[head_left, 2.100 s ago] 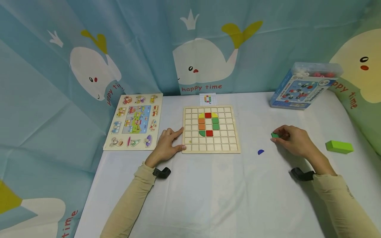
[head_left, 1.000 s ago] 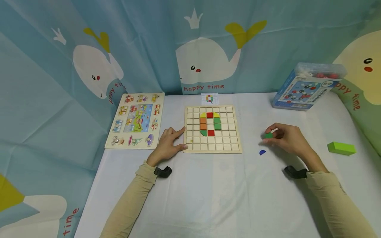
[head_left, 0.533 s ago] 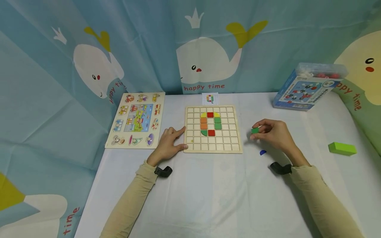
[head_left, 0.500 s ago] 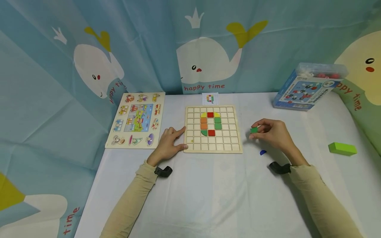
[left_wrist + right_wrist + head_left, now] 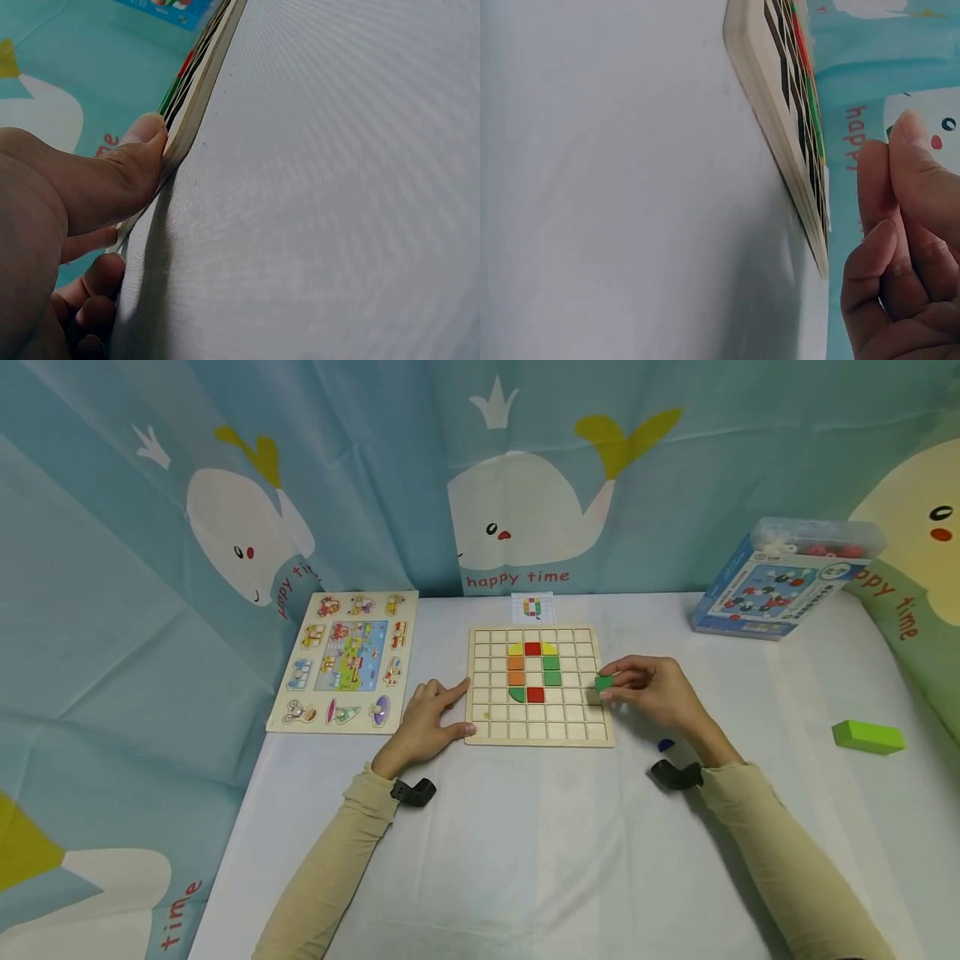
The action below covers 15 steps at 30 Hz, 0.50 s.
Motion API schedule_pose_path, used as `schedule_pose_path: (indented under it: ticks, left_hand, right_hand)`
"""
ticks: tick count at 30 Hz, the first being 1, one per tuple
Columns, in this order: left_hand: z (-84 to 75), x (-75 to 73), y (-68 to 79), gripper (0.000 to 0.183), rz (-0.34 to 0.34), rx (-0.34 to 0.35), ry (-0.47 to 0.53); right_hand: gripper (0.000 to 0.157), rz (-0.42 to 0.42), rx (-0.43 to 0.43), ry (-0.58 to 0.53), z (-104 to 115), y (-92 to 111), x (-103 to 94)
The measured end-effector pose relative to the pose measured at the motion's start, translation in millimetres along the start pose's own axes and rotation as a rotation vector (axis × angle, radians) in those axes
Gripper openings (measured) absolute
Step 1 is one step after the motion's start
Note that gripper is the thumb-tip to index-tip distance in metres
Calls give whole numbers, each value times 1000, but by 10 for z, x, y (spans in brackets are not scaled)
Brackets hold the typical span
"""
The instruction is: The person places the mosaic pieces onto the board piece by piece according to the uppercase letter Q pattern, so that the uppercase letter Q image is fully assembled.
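A wooden grid board point(image 5: 492, 738) lies mid-table, with red, yellow, orange and green pieces forming a ring in its squares. My left hand point(image 5: 423, 727) touches the board's left edge with spread thumb and index finger; in the left wrist view the thumb point(image 5: 124, 176) lies against the board's rim. Over the board's right edge, my right hand point(image 5: 652, 689) pinches a small green block point(image 5: 604, 682) between thumb and fingertips. The right wrist view almost wholly hides that block behind the fingers point(image 5: 877, 180). A blue half-round piece point(image 5: 665, 745) lies beneath the right wrist.
A small pattern card point(image 5: 546, 602) lies behind the board. To the left is a picture peg puzzle point(image 5: 408, 618). A boxed molecule set point(image 5: 780, 593) stands at the back right, and a lime-green block point(image 5: 868, 737) lies at the far right.
My right hand has carried the green block leftward from the table's right side to the board's right edge. The left hand stays at the board's left edge.
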<state>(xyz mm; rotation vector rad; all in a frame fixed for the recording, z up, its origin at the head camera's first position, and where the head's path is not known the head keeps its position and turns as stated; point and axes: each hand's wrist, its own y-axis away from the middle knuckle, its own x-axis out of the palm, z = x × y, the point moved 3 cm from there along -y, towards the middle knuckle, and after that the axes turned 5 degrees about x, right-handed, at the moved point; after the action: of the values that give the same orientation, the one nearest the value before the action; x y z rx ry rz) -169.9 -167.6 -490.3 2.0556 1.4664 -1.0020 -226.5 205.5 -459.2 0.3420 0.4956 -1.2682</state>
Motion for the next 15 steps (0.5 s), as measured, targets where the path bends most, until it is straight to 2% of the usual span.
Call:
schedule_pose_path:
  ticks: [8, 15]
  left_hand:
    - [17, 0, -5, 82, 6, -4, -1]
    - [7, -10, -3, 82, 4, 1, 6]
  right_hand:
    - [31, 71, 51, -31, 67, -124, 149]
    - [29, 104, 14, 5, 123, -204, 252]
